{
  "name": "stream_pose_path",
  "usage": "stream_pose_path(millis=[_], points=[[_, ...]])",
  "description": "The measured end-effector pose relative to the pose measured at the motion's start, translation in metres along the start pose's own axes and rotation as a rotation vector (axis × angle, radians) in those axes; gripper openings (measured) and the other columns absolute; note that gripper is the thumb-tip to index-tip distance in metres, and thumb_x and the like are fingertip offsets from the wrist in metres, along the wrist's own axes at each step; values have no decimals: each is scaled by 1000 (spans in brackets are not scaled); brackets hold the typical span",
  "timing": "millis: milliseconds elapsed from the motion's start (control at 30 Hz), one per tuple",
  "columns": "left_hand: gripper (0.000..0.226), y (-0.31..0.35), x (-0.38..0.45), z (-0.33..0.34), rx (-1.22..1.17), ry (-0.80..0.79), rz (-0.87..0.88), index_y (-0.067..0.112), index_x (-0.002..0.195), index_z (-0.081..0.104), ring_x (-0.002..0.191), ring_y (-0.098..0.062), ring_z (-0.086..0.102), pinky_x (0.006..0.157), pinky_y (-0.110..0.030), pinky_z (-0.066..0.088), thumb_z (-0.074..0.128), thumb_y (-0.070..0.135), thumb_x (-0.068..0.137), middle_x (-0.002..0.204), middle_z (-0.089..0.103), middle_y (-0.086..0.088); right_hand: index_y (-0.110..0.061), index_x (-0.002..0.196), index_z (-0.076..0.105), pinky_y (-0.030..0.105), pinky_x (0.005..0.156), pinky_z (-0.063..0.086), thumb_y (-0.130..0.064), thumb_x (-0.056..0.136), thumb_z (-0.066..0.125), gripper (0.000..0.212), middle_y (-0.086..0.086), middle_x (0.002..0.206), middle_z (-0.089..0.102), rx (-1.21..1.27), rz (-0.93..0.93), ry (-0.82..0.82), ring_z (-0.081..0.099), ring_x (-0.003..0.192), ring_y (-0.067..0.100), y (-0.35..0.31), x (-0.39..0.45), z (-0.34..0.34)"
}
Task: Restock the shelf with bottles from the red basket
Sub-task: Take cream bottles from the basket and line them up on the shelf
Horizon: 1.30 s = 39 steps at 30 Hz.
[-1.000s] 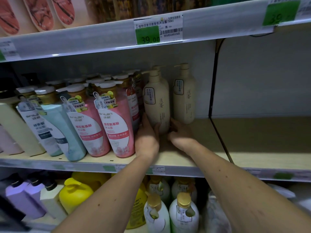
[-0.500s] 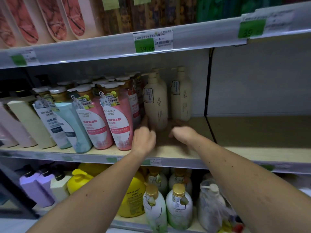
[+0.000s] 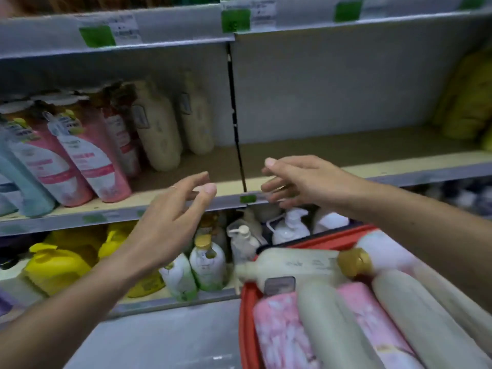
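Both hands off cream bottles [image 3: 157, 129], left hand [image 3: 170, 222] and right hand [image 3: 300, 179] empty, fingers apart; shelf [image 3: 346, 147] mostly bare, basket [image 3: 246, 328] full.

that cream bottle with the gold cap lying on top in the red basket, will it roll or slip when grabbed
The cream bottle lies on its side across other rounded bottles, so it may roll if nudged. Its plastic looks smooth, perhaps slippery. It seems full-sized, so probably heavy; grip the body, not the gold cap.
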<state>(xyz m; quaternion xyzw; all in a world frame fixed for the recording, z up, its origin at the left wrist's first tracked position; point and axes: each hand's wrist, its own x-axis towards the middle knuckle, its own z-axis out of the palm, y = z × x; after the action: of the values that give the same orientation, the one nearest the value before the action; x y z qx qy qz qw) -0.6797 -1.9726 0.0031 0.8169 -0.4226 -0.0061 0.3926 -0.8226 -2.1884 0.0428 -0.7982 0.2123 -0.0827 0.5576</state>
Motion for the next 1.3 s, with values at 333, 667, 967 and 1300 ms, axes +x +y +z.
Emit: stream_pose_path(millis=[333,667,967,1300], points=[[59,93,-76,60,77,-310,240,51,154,30,124,16,45,90,-2,36,35,68,97,143,43,36,-23,109,75,38,95,59,-46,98,57,31,-7,108,76,-129,14,104,72,103,5,58,-177,-46],[81,108,-108,90,546,-901,713,48,158,7,156,-13,-14,127,-35,-4,55,47,92,167,4,17,-51,128,54,11,90,49,-24,96,57,43,-27,112,63,-466,134,-66,56,111,-16,122,-272,-17],[80,128,-105,121,798,-885,1022,45,155,20,154,-27,18,122,-63,13,69,37,92,159,33,5,-42,145,40,8,76,42,-10,87,57,68,-26,100,53,-550,64,-146,51,92,-9,163,-274,17],[70,140,-72,95,187,-927,799,37,146,48,130,-4,50,100,-38,47,83,40,85,141,52,20,-60,108,63,10,82,52,-15,81,86,58,-37,104,68,-77,-8,3,68,98,-8,171,-273,5]])
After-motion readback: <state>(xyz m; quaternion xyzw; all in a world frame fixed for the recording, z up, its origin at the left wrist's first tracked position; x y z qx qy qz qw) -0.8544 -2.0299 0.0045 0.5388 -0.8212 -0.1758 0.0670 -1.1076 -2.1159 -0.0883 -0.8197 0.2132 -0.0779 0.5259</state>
